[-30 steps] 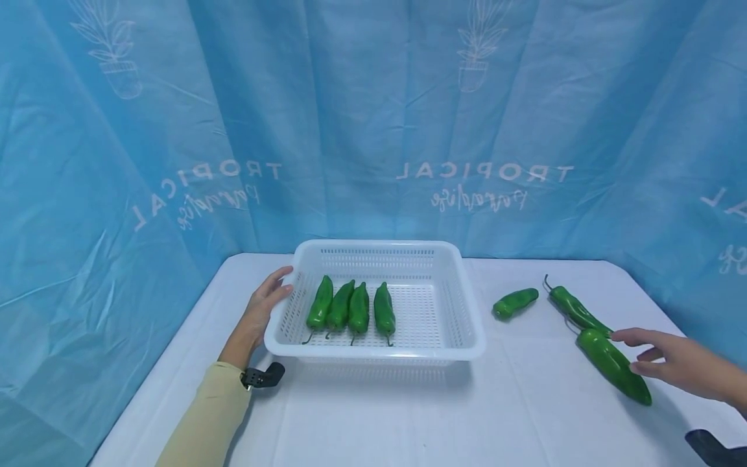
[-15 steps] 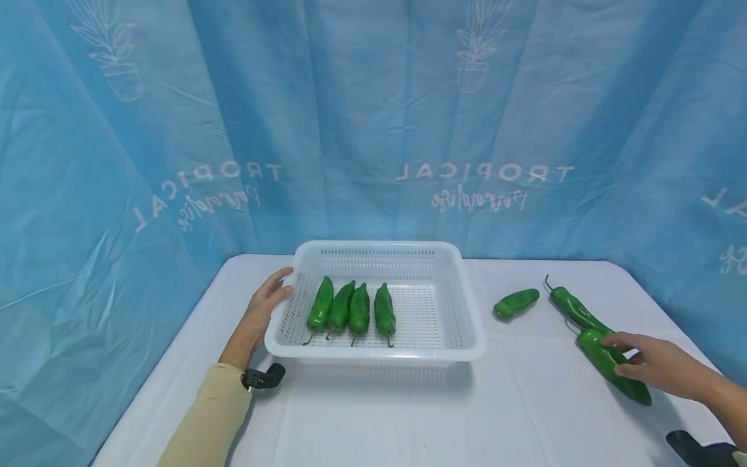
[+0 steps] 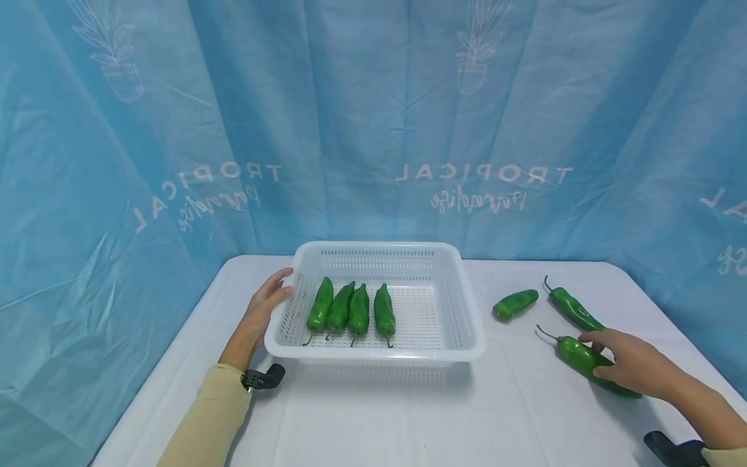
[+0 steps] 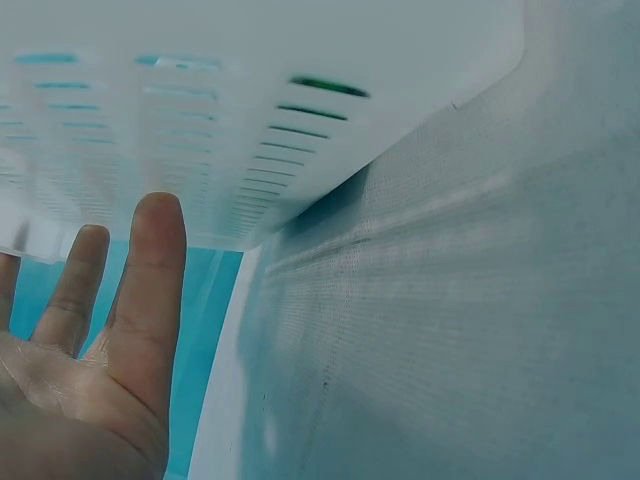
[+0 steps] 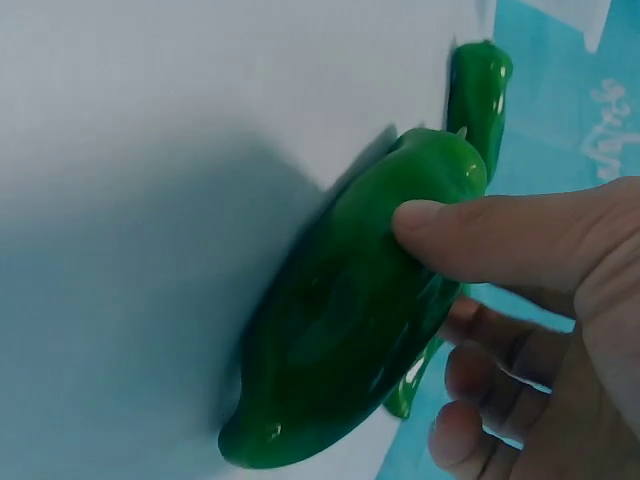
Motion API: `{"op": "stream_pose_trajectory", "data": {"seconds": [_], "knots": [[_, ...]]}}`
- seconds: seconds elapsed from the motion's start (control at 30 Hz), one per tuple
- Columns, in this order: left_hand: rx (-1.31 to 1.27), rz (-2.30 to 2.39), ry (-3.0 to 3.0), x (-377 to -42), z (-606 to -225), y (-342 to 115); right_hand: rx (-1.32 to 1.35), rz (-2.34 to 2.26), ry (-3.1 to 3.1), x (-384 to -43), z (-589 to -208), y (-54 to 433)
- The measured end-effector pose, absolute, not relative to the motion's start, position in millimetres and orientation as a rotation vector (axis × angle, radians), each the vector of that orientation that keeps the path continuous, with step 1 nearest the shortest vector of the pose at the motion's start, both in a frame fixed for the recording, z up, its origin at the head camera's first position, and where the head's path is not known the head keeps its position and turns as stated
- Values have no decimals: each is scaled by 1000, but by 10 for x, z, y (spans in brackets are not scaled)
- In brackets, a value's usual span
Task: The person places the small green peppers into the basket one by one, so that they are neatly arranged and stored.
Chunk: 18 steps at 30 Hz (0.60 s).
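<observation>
My right hand (image 3: 636,364) pinches a large, glossy green chili pepper (image 3: 574,354) at the right of the table. In the right wrist view the thumb lies on top of this pepper (image 5: 335,320), with the fingers behind it; its narrow end hangs toward the lower left. My left hand (image 3: 259,312) touches the left side of a white plastic basket (image 3: 373,354). Its fingers stretch out nearly straight along the slotted wall (image 4: 400,60) in the left wrist view. Several green peppers (image 3: 358,310) lie side by side in the basket's left half, stems toward me.
Two other green peppers lie on the white tablecloth (image 3: 420,415): a short one (image 3: 515,304) right of the basket and a slim, long-stemmed one (image 3: 574,308) just behind my right hand. A blue printed curtain (image 3: 373,130) hangs behind and along both sides.
My right hand has moved left onto the large pepper and taken hold of it. The pepper has shifted left and turned slightly. My left hand and the basket stay put.
</observation>
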<state>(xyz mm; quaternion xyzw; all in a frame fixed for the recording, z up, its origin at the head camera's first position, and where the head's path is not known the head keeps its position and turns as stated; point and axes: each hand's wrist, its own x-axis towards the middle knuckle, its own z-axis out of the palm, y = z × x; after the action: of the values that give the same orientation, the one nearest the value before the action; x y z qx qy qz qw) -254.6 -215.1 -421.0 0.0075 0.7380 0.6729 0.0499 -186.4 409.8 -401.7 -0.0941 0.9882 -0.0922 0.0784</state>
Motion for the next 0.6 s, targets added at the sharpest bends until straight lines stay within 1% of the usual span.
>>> {"op": "stream_pose_trajectory", "data": {"seconds": [0.17, 0.43, 0.53, 0.6], "knots": [[27, 2054, 2255, -2531, -4230, -2177, -392, -222, 2983, -1902, -4011, 3924], [32, 2074, 2253, -2535, -4228, -2200, -735, -186, 3109, -1939, -4058, 3665], [33, 2089, 2239, -2538, -4223, -2196, -802, -227, 3106, -1940, -4051, 3618], [27, 2097, 2229, -2539, -4221, -2192, -798, -243, 3119, -1941, -4038, 3605]]}}
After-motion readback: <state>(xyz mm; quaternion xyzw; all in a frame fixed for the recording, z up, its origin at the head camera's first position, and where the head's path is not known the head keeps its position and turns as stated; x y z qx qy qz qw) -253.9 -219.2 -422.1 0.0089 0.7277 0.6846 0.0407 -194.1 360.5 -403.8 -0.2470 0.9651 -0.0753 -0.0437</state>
